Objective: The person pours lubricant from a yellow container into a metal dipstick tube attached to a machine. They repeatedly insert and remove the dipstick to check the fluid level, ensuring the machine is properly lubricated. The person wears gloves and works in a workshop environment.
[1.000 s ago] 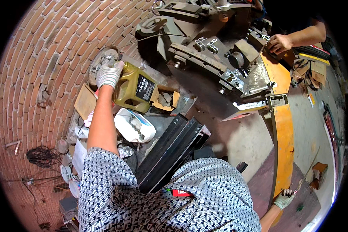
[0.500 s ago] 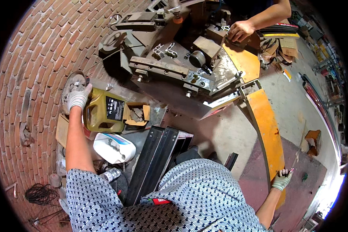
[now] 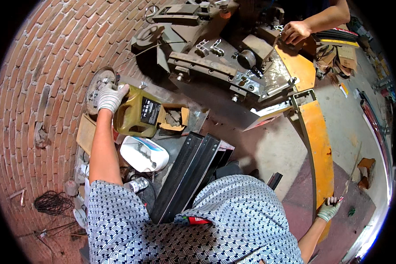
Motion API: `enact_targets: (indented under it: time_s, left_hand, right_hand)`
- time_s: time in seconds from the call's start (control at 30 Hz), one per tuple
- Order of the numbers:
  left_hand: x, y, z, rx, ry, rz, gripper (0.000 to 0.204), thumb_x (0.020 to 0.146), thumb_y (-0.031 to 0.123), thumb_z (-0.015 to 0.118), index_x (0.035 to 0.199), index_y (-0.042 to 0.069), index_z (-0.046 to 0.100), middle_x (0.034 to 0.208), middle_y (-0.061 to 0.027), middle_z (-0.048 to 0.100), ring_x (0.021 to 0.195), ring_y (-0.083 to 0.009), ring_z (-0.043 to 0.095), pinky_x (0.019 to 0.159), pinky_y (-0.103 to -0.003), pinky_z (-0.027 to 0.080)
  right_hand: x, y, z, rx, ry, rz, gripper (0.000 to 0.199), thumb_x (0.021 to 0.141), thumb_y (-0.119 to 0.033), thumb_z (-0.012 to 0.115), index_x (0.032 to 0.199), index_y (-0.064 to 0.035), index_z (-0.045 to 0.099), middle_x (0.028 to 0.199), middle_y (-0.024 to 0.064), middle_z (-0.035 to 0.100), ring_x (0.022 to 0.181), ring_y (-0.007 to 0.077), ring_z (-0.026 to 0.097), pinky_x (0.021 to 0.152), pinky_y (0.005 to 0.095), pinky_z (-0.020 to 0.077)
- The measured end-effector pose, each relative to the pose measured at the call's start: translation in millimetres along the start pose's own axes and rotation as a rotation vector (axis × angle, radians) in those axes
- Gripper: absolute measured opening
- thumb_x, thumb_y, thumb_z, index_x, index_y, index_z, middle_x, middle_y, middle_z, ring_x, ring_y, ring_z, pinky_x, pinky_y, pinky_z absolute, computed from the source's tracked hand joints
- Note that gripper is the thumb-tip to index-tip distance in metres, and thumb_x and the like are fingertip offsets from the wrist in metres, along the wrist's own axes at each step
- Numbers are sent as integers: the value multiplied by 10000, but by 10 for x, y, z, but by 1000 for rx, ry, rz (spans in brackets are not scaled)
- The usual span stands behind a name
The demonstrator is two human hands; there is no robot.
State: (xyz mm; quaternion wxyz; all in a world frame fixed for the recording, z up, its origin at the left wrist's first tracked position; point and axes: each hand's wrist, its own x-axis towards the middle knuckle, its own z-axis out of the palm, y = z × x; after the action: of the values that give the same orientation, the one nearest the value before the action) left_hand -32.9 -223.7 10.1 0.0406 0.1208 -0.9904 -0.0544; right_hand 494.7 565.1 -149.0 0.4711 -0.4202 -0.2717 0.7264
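Observation:
My left hand (image 3: 111, 99), in a pale striped glove, reaches over a round metal dish (image 3: 94, 94) of small parts by the brick wall. Its thumb stands apart from the fingers, beside an olive-green plastic jug (image 3: 130, 112) with a dark label; the fingertips are partly hidden. Far to the right, my right hand (image 3: 329, 209), gloved too, is closed near the lower end of a curved orange metal piece (image 3: 319, 149). A thin rod (image 3: 353, 174) with a reddish end runs up from its fingers.
A cut-open white container (image 3: 144, 154) and a small cardboard box (image 3: 174, 118) of metal bits stand by the jug. Black metal profiles (image 3: 185, 171) lie before me. Beyond is a machine with a clamping bar (image 3: 207, 66); another person's hand (image 3: 295, 33) rests on it.
The whole scene has shifted right and slightly up or down in the picture as my head turned. Both hands keep about the same places among the things.

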Motion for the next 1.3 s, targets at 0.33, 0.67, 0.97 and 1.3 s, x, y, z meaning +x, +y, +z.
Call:
enact_targets:
  time_s: [0.33, 0.67, 0.97, 1.3]
  left_hand:
    - [-15, 0, -44, -74, -105, 105, 608, 800, 444, 800, 1186, -17, 707, 1124, -229, 733, 1036, -339, 704, 939, -408, 536]
    - [132, -314, -74, -214, -256, 325, 685, 798, 297, 813, 1391, 29, 597, 1282, -225, 674, 1174, -331, 660, 1035, -392, 506]
    - [172, -322, 95, 30, -91, 129, 719, 858, 579, 704, 1232, -36, 682, 1182, -275, 705, 1096, -402, 683, 978, -446, 520]
    - [161, -231, 37, -160, -74, 289, 596, 878, 411, 751, 1313, 16, 648, 1216, -237, 704, 1132, -340, 679, 997, -412, 517]
  right_hand:
    - [272, -67, -303, 39, -123, 35, 195, 1080, -296, 536, 954, -152, 574, 689, -35, 271, 581, 107, 251, 477, 268, 245]
    - [231, -19, -245, -16, -97, 18, 214, 1087, -290, 527, 927, -149, 550, 685, -34, 258, 572, 99, 247, 465, 266, 233]
    - [69, -8, 8, 42, -12, 91, 245, 1042, -311, 615, 869, -168, 517, 678, -45, 316, 578, 102, 286, 471, 266, 249]
    - [-186, 89, 188, -41, -122, 119, 356, 1031, -347, 632, 749, -164, 514, 629, -55, 326, 540, 97, 262, 471, 264, 256]
